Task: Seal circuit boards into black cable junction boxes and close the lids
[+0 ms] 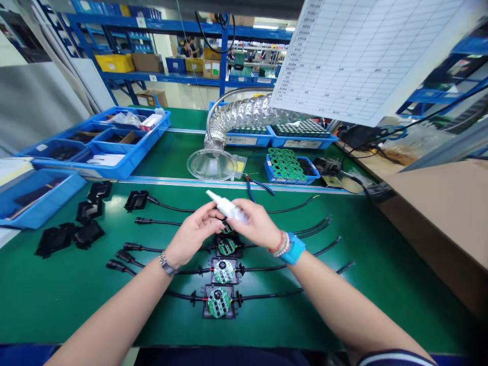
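My right hand [259, 223] is wrapped round a white squeeze tube [229, 208], whose narrow nozzle points up and to the left. My left hand [196, 231] is beside it with curled fingers and the thumb drawn in; what they hold, if anything, is hidden. Below both hands runs a column of black open cases. Each shows a round green circuit board, such as the nearest board [218, 303] and the one behind it [223, 271]. Black cables [267, 296] leave the cases on both sides. The farthest board [227, 226] is partly covered by my hands.
Loose black case parts [89, 233] lie at left, near a blue divided tray [129, 165]. Beyond my hands are a fume extraction hood [212, 165], blue-handled pliers [263, 187] and a blue bin of green boards [292, 178]. A cardboard box [442, 203] borders the right side.
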A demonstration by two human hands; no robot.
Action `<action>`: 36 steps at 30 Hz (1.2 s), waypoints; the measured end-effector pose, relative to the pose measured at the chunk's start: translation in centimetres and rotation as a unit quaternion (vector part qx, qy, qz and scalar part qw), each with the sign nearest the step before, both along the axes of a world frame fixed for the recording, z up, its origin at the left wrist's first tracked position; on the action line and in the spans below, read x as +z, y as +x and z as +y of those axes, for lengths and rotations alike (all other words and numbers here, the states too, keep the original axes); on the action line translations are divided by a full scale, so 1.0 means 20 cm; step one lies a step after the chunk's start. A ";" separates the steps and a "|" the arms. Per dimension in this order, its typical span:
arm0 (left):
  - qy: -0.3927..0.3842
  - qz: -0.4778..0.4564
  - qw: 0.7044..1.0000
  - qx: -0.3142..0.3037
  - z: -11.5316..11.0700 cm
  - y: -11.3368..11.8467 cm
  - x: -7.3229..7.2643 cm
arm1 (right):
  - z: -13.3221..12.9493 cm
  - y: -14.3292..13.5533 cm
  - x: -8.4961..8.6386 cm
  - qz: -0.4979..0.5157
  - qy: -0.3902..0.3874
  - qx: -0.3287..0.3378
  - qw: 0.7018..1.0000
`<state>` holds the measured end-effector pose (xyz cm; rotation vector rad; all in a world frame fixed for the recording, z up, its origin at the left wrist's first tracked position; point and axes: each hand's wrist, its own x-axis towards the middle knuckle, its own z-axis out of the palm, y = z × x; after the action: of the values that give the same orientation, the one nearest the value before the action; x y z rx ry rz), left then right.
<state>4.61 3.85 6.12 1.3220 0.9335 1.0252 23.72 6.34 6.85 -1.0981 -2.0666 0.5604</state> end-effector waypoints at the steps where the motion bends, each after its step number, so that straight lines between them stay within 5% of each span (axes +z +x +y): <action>1: -0.016 -0.050 0.999 0.007 -0.01 0.02 -0.01 | -0.06 -0.05 0.03 0.025 -0.022 0.026 0.999; 4: -0.043 -0.136 0.989 0.031 -0.02 0.02 -0.01 | -0.17 -0.11 0.06 0.114 -0.135 0.084 0.981; 9: -0.064 -0.188 0.980 0.030 -0.06 0.01 0.02 | -0.21 -0.04 0.01 0.204 -0.344 0.121 0.908; 15: -0.030 -0.131 0.990 -0.047 -0.13 0.11 0.06 | -0.24 -0.09 0.02 0.395 -0.212 -0.028 0.893; 20: -0.002 -0.042 0.999 -0.008 -0.13 0.14 0.06 | -0.23 -0.15 0.06 0.434 -0.128 -0.053 0.890; 29: -0.022 -0.099 0.995 0.020 -0.13 0.15 -0.04 | -0.21 -0.26 -0.06 0.555 -0.282 0.009 0.782; 36: 0.017 -0.007 0.998 0.058 -0.12 0.09 -0.05 | -0.21 -0.25 -0.06 0.496 -0.333 0.131 0.791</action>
<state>6.38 1.41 5.02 1.2986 0.9961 1.1429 18.77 2.14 5.60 -0.5869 -1.0574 1.6782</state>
